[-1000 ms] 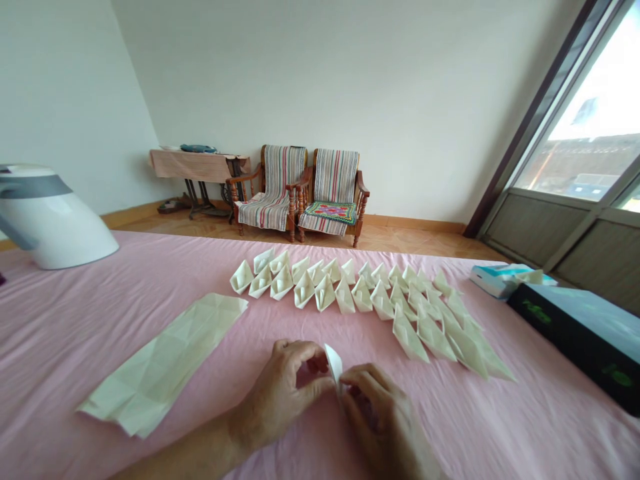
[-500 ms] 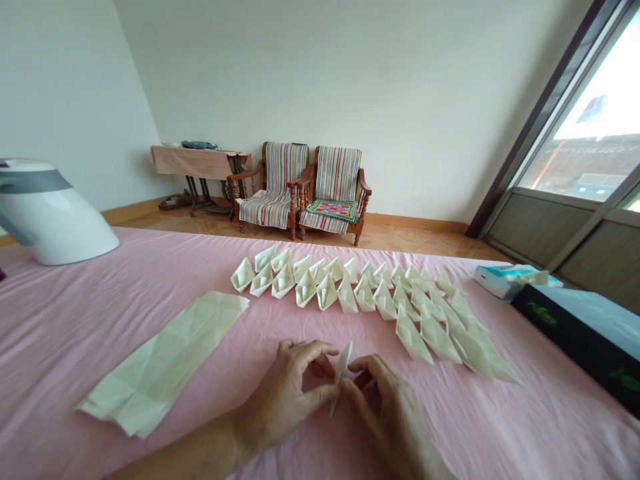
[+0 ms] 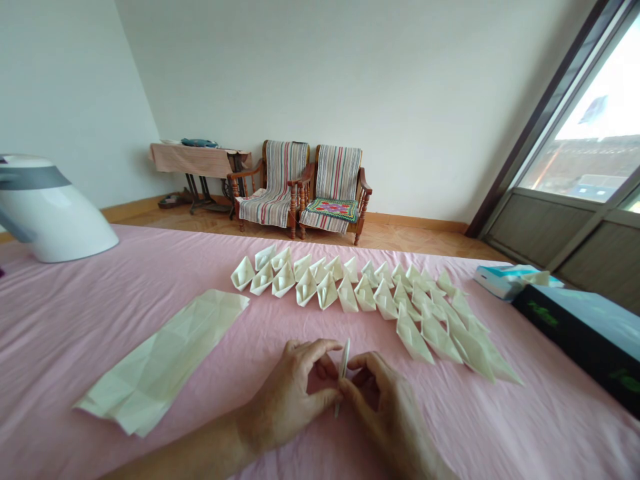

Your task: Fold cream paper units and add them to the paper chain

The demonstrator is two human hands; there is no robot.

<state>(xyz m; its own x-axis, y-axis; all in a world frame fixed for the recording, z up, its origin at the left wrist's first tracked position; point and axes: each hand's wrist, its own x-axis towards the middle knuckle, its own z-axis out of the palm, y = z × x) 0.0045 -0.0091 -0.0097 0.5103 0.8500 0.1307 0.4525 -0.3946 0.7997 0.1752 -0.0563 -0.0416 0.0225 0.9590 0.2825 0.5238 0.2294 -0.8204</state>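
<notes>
A small folded piece of pale paper [image 3: 345, 360] stands edge-on between my hands, above the pink cloth at the near middle. My left hand [image 3: 303, 383] pinches it from the left, thumb low and index finger near its top. From the right, the fingers and thumb of my right hand [image 3: 383, 397] close on the same paper. Beyond them, several folded paper boats [image 3: 327, 291] stand in rows across the cloth. To the left lies a stack of creased, unfolded pale paper sheets [image 3: 165, 360].
The pink cloth [image 3: 200, 260] covers the surface. A white and grey jug [image 3: 75, 220] stands at the far left. At the right are a black box [image 3: 575, 340] and a blue and white tissue pack [image 3: 500, 279]. Two wooden armchairs [image 3: 330, 180] stand beyond the far edge.
The folded paper has turned more upright and edge-on between my fingers. My left hand has shifted very slightly to the right. The boats and the stack stay put.
</notes>
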